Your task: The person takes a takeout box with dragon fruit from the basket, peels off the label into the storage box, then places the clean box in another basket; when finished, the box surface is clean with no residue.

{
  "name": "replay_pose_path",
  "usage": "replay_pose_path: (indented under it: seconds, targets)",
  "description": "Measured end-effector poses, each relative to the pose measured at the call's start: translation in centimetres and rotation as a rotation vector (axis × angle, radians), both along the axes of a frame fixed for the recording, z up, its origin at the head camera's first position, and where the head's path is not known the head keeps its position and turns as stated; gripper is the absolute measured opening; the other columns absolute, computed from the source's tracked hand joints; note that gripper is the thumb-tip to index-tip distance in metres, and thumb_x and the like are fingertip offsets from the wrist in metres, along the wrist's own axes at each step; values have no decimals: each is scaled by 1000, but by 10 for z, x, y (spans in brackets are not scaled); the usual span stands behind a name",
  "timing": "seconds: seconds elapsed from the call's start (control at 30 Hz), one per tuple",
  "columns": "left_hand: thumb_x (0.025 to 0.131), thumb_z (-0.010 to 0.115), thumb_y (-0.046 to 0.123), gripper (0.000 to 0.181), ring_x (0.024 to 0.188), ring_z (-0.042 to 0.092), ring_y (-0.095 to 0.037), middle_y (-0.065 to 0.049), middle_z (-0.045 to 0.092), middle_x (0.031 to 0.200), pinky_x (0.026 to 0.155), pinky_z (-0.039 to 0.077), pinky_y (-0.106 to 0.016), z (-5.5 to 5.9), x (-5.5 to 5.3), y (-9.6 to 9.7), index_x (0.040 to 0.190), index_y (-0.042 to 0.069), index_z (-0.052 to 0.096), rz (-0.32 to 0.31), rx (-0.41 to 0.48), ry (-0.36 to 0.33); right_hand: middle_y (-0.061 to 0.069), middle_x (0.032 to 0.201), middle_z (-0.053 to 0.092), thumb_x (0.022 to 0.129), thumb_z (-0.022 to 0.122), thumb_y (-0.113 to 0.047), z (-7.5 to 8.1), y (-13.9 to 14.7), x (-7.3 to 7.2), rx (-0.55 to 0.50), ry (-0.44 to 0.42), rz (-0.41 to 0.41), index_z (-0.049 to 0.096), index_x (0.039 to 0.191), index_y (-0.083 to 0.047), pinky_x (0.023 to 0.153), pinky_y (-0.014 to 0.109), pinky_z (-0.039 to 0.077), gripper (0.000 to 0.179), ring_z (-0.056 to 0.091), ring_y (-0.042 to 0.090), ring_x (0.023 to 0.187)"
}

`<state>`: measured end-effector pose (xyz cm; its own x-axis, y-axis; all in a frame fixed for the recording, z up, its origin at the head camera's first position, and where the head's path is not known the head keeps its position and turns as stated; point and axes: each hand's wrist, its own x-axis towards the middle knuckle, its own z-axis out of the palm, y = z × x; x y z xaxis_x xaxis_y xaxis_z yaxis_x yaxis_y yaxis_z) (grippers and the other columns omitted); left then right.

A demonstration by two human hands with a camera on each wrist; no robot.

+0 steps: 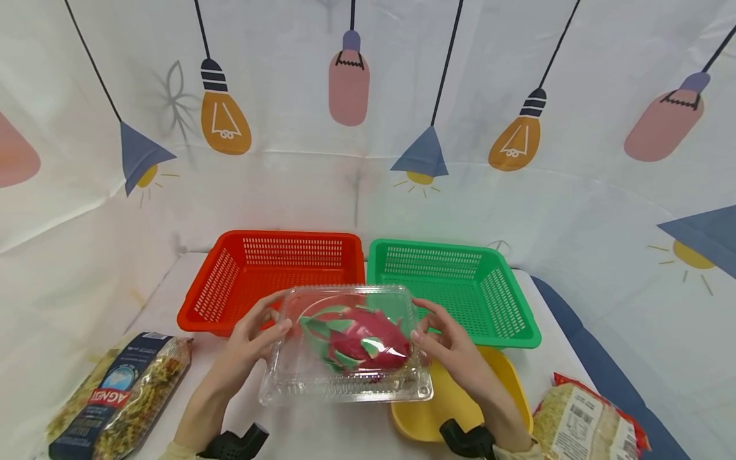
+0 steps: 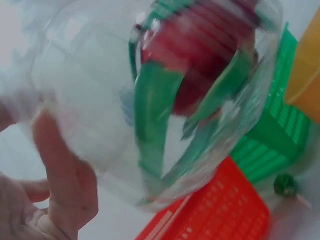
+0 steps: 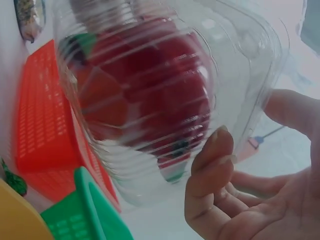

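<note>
A clear plastic clamshell box (image 1: pixel 351 386) is held up over the table between both hands, its lid down. Inside lies a dragon fruit (image 1: pixel 368 338), pink-red with green scales. My left hand (image 1: pixel 253 342) grips the box's left side, thumb on the upper face and fingers at the edge. The right hand (image 1: pixel 451 348) pinches the opposite side the same way. In the left wrist view the fruit's green tips (image 2: pixel 155 120) show through the plastic. The right wrist view shows curled fingertips (image 3: pixel 220 145) against the box's wall.
Behind the box stand a red basket (image 1: pixel 201 287) and a green basket (image 1: pixel 512 306). A yellow tray (image 1: pixel 425 421) lies partly beneath the box and right arm. Pasta in a bag (image 1: pixel 121 390) sits at left, another food bag (image 1: pixel 592 418) at right.
</note>
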<state>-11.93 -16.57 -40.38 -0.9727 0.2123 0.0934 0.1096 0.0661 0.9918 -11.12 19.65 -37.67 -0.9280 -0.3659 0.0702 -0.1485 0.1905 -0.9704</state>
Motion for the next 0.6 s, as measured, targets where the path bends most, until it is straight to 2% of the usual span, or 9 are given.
replay_pose_path:
  seconds: [0.2,0.43,0.53,0.6]
  targets:
    - [99,57,17,51,81,62,-18,-14,47,107,60,55,-32,2,-10,21,148,18,42,21,60,54,14,103,52,102,56,-17,4,9,0,24,51,-113,38,151,-14,66,26,52,52,59,16,73]
    - [97,60,14,59,90,65,-18,-13,41,112,77,57,-34,5,-19,44,151,18,37,-13,127,80,10,102,51,104,54,-21,2,20,-6,67,106,-230,42,149,-15,82,28,48,47,61,18,90]
    - [95,62,13,61,87,61,-14,-11,41,112,77,55,-29,5,-22,55,151,19,38,4,133,70,10,101,49,104,54,-21,1,25,-9,71,110,-251,41,149,-16,82,28,49,48,62,17,89]
    - [94,64,12,62,84,57,-12,-11,42,112,72,53,-25,5,-23,62,151,19,39,19,138,70,10,101,48,104,54,-21,0,28,-11,66,108,-261,41,149,-16,83,26,49,48,61,16,90]
